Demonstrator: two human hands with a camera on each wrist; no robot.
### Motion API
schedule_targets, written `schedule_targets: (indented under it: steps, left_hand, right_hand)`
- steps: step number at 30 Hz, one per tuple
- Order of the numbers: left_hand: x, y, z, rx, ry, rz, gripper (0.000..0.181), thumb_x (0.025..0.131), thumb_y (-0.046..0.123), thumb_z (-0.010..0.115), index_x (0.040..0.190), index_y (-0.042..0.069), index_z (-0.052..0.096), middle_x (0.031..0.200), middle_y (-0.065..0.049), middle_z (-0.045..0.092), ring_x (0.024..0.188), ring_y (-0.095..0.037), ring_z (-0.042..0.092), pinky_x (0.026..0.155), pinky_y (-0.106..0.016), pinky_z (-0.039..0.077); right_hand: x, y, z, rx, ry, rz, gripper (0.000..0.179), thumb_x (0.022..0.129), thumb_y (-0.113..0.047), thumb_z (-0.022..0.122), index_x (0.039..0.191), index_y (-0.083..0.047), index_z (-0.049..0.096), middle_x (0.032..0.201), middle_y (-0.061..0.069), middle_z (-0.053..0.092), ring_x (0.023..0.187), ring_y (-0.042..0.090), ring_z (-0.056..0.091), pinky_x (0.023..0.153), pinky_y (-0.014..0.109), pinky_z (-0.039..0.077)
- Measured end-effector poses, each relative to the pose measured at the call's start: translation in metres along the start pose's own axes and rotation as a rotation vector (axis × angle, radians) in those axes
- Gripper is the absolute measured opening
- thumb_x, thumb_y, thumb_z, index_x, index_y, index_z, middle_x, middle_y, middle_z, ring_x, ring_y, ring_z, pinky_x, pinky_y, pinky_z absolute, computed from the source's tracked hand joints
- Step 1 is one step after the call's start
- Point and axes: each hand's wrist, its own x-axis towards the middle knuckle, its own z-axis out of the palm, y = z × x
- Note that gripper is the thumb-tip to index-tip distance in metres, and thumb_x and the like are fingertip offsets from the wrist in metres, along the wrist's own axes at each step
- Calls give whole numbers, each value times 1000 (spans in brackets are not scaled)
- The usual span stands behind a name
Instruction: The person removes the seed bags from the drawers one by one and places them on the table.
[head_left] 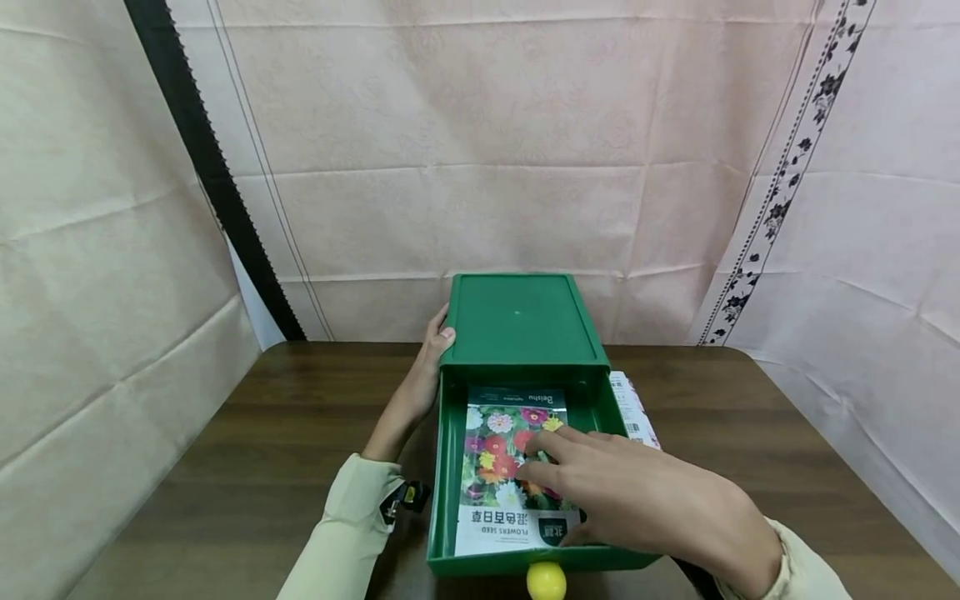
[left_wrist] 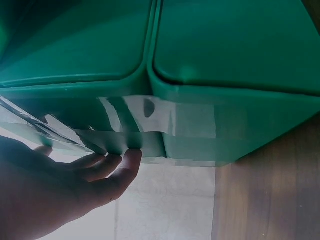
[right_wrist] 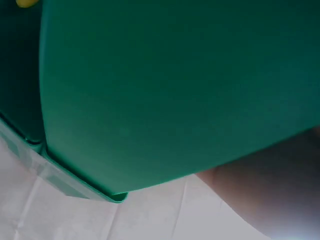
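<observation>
A green drawer box stands on the table with its drawer pulled out toward me. Inside the drawer lies a flower seed packet with a printed picture of colourful blooms. My right hand reaches over the drawer's right wall, fingers spread above the packet and covering its right part. My left hand rests against the box's left side. In the left wrist view its fingertips are at the taped green side. A round yellow knob sits on the drawer front.
Right of the box, partly behind my right hand, lies another printed packet. The brown wooden table extends to both sides. Pale cloth hangs behind and beside it.
</observation>
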Motion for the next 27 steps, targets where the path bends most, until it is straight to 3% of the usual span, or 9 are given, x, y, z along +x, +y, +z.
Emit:
schedule_targets:
  steps: [8,15,23,27]
  left_hand:
    - [2,-3,2,1,8,-3,74,105,47,29,170,21,4,172,-17,11,154,-41,20,119,-71,22]
    - [5,-1,4,10,1,-6,74,106,47,29,170,21,5,172,-17,13,154,-40,21,121,-69,21]
    - [6,3,2,14,6,-10,74,105,46,29,170,19,5,171,-19,16,153,-40,23,121,-67,21]
    - [3,2,0,4,13,-7,74,105,46,29,170,19,5,171,-19,16,153,-41,23,121,-68,21]
  right_hand:
    - [0,0,0,49,-13,72,72,80,-40,93,141,-19,59,148,1,52,130,27,57,103,50,55]
    - [2,-3,1,32,-77,173,93,78,-45,93,154,-15,48,153,7,49,138,30,51,110,55,48]
    - [7,-6,-4,-73,-84,159,99,77,-57,90,154,-14,47,153,7,50,134,26,54,108,47,51]
    - [8,-4,-6,-31,-88,129,85,82,-53,88,150,-16,53,156,5,50,137,28,53,109,51,50]
